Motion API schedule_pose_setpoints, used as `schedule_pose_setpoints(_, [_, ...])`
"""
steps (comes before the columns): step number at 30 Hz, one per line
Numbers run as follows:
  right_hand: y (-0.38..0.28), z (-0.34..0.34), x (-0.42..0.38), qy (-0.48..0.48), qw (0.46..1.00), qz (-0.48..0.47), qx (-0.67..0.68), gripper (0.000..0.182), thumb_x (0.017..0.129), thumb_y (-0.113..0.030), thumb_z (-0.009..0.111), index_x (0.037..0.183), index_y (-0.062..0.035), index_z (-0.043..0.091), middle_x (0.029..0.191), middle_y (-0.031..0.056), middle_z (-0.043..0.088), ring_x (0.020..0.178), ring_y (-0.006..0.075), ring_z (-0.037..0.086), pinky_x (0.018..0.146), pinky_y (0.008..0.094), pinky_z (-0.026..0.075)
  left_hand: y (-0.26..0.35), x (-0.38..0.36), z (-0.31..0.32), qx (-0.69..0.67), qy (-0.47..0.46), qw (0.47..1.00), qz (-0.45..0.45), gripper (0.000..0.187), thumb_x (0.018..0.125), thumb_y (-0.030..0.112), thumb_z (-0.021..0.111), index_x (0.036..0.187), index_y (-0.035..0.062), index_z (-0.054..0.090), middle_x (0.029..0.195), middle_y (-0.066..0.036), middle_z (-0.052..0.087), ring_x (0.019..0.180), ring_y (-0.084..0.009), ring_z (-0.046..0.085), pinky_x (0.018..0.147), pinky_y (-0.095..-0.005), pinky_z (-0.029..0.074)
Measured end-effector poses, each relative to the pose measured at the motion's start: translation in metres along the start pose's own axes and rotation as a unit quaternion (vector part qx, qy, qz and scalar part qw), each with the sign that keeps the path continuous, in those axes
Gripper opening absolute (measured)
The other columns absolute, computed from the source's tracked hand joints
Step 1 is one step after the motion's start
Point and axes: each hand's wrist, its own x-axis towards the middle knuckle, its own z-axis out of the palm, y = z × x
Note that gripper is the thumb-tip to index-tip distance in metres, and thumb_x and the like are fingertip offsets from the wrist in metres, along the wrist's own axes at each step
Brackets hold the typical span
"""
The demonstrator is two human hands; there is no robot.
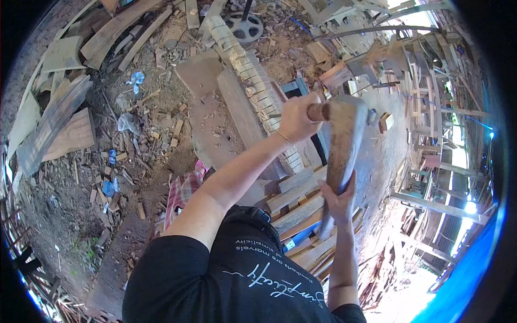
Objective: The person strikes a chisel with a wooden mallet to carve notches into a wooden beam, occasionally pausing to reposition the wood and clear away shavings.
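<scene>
A long, curved, worn wooden piece [343, 137] is held up in front of me, its broad end at the top and its narrow end tapering down. A short round wooden handle [319, 112] meets its broad end from the side. My left hand [299, 118] is closed round that handle. Lower down, my right hand [339, 199] grips the body of the curved piece, thumb and fingers on either side. Behind my left hand lies a long timber with a row of notches [253, 81]. I cannot make out what kind of tool the curved piece is.
Planks [296, 196] are stacked just below the notched timber. A pulley wheel [245, 28] lies at the top. Wood offcuts and plastic scraps [136, 81] litter the dirt floor to the left. Boards [70, 134] lean at far left; wooden framing [436, 204] stands on the right.
</scene>
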Motion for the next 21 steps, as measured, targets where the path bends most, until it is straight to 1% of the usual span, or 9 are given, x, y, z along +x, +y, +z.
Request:
schedule_pose_setpoints(5, [-0.019, -0.040, 0.015, 0.033, 0.990, 0.090, 0.106, 0.100, 0.068, -0.016, 0.084, 0.144, 0.0074, 0.021, 0.120, 0.0225, 0.052, 0.106, 0.0273, 0.055, 0.093, 0.0415, 0.044, -0.003, 0.001, -0.004, 0.019, 0.003, 1.000, -0.011, 0.020, 0.065, 0.014, 0.071, 0.076, 0.0117, 0.054, 0.066, -0.011, 0.060, 0.065, -0.0351, 0.061, 0.059, -0.0442, 0.044])
schedule_pose_setpoints(6, [-0.009, -0.050, 0.025, 0.131, 0.976, -0.040, 0.167, 0.050, 0.075, -0.005, 0.074, 0.117, 0.0022, 0.048, 0.087, 0.0101, 0.061, 0.065, 0.0159, 0.058, 0.058, 0.0280, 0.050, -0.003, 0.003, -0.004, 0.019, 0.004, 1.000, -0.012, 0.020, 0.065, 0.014, 0.071, 0.076, 0.0117, 0.054, 0.066, -0.011, 0.060, 0.065, -0.0351, 0.061, 0.059, -0.0442, 0.044])
schedule_pose_setpoints(8, [-0.057, -0.097, 0.043, 0.115, 0.988, -0.053, 0.093, 0.025, 0.081, -0.015, 0.067, 0.097, -0.0011, 0.054, 0.072, 0.0085, 0.060, 0.064, 0.0155, 0.059, 0.059, 0.0271, 0.048, -0.001, 0.004, -0.002, 0.029, -0.002, 1.000, -0.007, 0.020, 0.067, 0.014, 0.071, 0.076, 0.0118, 0.054, 0.065, -0.011, 0.060, 0.066, -0.0351, 0.061, 0.059, -0.0439, 0.045])
schedule_pose_setpoints(9, [-0.072, -0.097, 0.045, 0.140, 0.959, -0.157, 0.192, 0.027, 0.084, -0.023, 0.064, 0.097, -0.0012, 0.055, 0.067, 0.0082, 0.059, 0.064, 0.0155, 0.059, 0.061, 0.0258, 0.048, -0.001, 0.004, -0.001, 0.028, -0.004, 1.000, -0.009, 0.020, 0.067, 0.014, 0.071, 0.076, 0.0118, 0.054, 0.065, -0.011, 0.060, 0.066, -0.0351, 0.061, 0.059, -0.0439, 0.045])
schedule_pose_setpoints(13, [0.006, -0.036, 0.036, 0.161, 0.983, 0.016, 0.085, 0.038, 0.079, -0.012, 0.071, 0.109, -0.0003, 0.052, 0.088, 0.0098, 0.061, 0.069, 0.0140, 0.057, 0.062, 0.0272, 0.049, 0.000, 0.010, -0.001, 0.033, -0.010, 0.999, -0.018, 0.018, 0.071, 0.015, 0.070, 0.075, 0.0099, 0.054, 0.066, -0.013, 0.060, 0.064, -0.0350, 0.061, 0.058, -0.0427, 0.046])
schedule_pose_setpoints(15, [-0.023, -0.003, 0.029, -0.158, 0.985, 0.045, 0.058, 0.055, 0.074, -0.017, 0.075, 0.119, 0.0036, 0.050, 0.099, 0.0139, 0.064, 0.091, 0.0234, 0.062, 0.082, 0.0355, 0.048, -0.008, 0.000, -0.001, 0.075, -0.027, 0.991, -0.105, 0.016, 0.076, 0.016, 0.068, 0.074, 0.0083, 0.053, 0.065, -0.015, 0.060, 0.063, -0.0348, 0.062, 0.057, -0.0415, 0.047])
schedule_pose_setpoints(17, [-0.030, -0.002, 0.026, -0.229, 0.971, 0.050, 0.048, 0.064, 0.073, -0.018, 0.077, 0.124, 0.0055, 0.046, 0.105, 0.0173, 0.062, 0.098, 0.0255, 0.059, 0.085, 0.0380, 0.047, -0.060, -0.026, -0.020, 0.117, -0.065, 0.968, -0.212, 0.016, 0.079, 0.019, 0.064, 0.073, 0.0084, 0.053, 0.065, -0.016, 0.060, 0.063, -0.0352, 0.063, 0.058, -0.0431, 0.049])
schedule_pose_setpoints(20, [-0.034, -0.029, 0.014, -0.106, 0.989, 0.106, -0.016, 0.095, 0.070, -0.019, 0.080, 0.142, 0.0103, 0.024, 0.130, 0.0282, 0.047, 0.121, 0.0330, 0.046, 0.102, 0.0410, 0.037, -0.087, -0.085, -0.044, 0.156, -0.068, 0.975, -0.140, 0.011, 0.077, 0.019, 0.065, 0.076, 0.0124, 0.056, 0.066, -0.012, 0.060, 0.065, -0.0338, 0.063, 0.059, -0.0464, 0.049])
schedule_pose_setpoints(21, [-0.001, -0.033, 0.014, 0.003, 1.000, -0.017, 0.024, 0.090, 0.075, -0.014, 0.077, 0.145, 0.0014, 0.023, 0.108, 0.0160, 0.055, 0.096, 0.0278, 0.058, 0.088, 0.0389, 0.050, -0.080, -0.088, -0.044, 0.155, -0.078, 0.973, -0.150, 0.011, 0.077, 0.019, 0.065, 0.076, 0.0124, 0.056, 0.066, -0.012, 0.060, 0.065, -0.0338, 0.063, 0.059, -0.0464, 0.049])
